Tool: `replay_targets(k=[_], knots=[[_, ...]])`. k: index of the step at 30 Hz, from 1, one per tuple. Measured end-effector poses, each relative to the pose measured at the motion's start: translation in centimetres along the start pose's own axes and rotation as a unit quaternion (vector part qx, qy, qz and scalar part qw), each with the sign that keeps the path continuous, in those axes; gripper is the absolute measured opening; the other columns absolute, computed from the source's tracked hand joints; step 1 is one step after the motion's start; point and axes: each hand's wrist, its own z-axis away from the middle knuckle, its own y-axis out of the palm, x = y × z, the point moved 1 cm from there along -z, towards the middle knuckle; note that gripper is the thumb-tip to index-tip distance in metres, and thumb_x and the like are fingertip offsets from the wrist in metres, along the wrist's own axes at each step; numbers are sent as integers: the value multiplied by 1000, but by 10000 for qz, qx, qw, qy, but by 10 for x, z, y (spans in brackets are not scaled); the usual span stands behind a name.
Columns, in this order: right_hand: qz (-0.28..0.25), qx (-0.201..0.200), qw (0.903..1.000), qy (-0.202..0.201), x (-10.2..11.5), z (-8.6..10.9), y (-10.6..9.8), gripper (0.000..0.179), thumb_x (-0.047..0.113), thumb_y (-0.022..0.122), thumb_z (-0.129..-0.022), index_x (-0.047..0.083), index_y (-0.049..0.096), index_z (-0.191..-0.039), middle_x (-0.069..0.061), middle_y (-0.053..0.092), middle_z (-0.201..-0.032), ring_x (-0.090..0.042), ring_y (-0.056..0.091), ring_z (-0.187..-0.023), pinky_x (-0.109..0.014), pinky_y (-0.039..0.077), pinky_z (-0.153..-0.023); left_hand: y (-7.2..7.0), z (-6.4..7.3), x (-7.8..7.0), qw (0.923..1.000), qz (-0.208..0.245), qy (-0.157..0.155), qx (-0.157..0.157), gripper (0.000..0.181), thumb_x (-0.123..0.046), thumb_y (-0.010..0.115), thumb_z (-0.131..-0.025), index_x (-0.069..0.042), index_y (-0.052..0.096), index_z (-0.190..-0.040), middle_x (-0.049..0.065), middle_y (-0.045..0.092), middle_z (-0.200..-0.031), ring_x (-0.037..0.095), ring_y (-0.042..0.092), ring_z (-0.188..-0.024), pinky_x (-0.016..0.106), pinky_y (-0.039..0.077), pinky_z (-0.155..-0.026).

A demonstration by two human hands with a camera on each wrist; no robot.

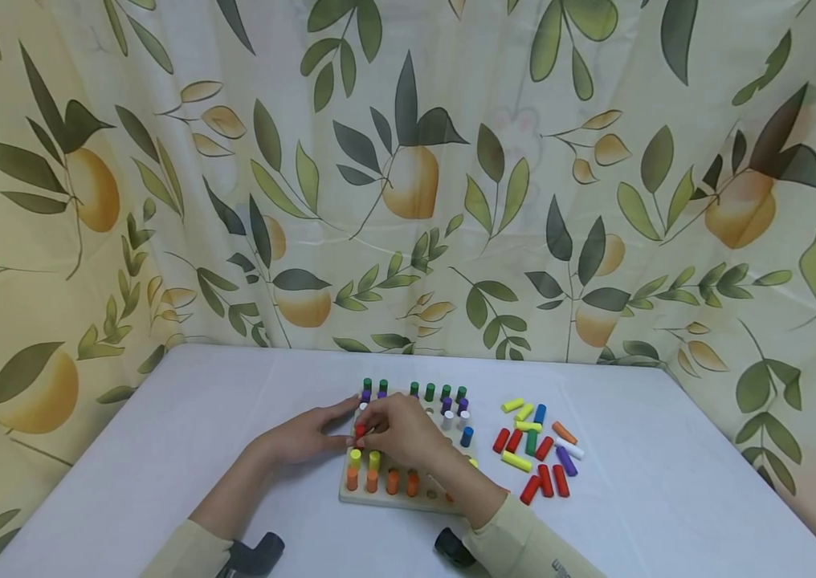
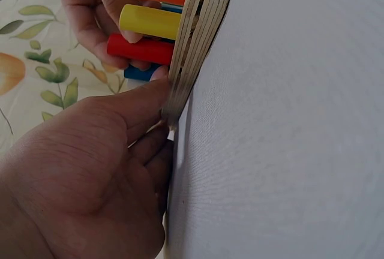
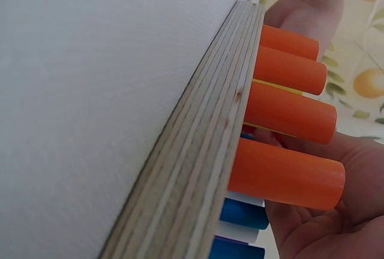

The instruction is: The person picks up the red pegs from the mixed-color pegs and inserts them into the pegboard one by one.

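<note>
A wooden pegboard [image 1: 397,503] carries rows of coloured pegs standing upright. My left hand [image 1: 303,435] holds the board's left edge; in the left wrist view the thumb lies against the board and the other fingers curl at its edge. My right hand [image 1: 408,429] reaches across the board and pinches a red peg [image 1: 361,431] near that left edge. In the left wrist view this red peg [image 2: 141,49] stands at the board between a yellow peg [image 2: 150,22] and a blue peg [image 2: 139,72]. An orange peg [image 3: 288,172] stands close to the right wrist camera.
Right of the board lie loose pegs, among them a red peg [image 1: 561,481], a yellow peg [image 1: 516,461], a purple peg [image 1: 565,461] and a green peg [image 1: 532,441]. The white table [image 1: 668,498] ends at a leaf-and-fruit patterned curtain [image 1: 408,241].
</note>
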Motion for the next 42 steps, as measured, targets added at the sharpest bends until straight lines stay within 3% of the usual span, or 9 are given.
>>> replay_targets(k=[11,25,29,42], knots=[[-136,-73,9998,119,0,1,3,13,-1,79,-89,10,79,-95,2,75,-90,-13,63,-79,-26,56,-71,2,3,0,10000,25,-84,-27,68,-26,68,-101,-20,39,-162,8,34,-166,35,26,-153,62,23,-120],[-2,66,9999,120,2,0,4,10,3,79,-91,12,77,-93,9,73,-85,-13,63,-81,-28,55,-75,1,3,4,10000,12,70,-2,67,-27,65,-102,-18,37,-162,9,34,-166,36,27,-152,62,23,-120],[32,68,9999,111,3,0,0,11,1,79,-90,11,77,-96,4,74,-89,-14,63,-82,-28,55,-75,0,1,3,9999,-33,114,3,67,-27,65,-103,-18,37,-162,9,34,-166,35,28,-152,61,23,-120],[109,204,9997,78,4,1,-3,11,0,78,-91,9,78,-96,9,73,-86,-13,63,-80,-27,56,-75,1,-1,1,10000,-33,-79,2,68,-29,66,-102,-23,36,-163,6,33,-166,34,27,-153,63,23,-119]])
